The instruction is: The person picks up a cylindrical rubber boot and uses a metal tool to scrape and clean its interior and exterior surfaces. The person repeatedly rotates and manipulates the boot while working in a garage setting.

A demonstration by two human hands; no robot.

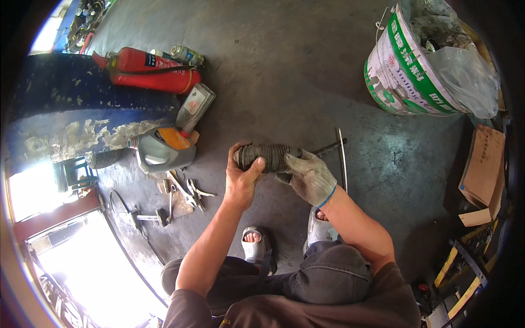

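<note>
In front of me a dark, ribbed rubber bellows boot is held level between both hands. My bare left hand is closed round its left end, the thumb pressed on the near side. My right hand, in a soiled whitish knit glove with a blue cuff edge, grips the right end. A dark rod shows beyond the glove; whether it joins the boot or lies apart, I cannot tell. Beside it a long thin metal bar lies on the floor.
Wrenches and pliers and a hammer lie at left. Behind them are a grey oil jug, a metal can and a red fire extinguisher. A rubbish-filled bucket stands far right, near a cardboard box.
</note>
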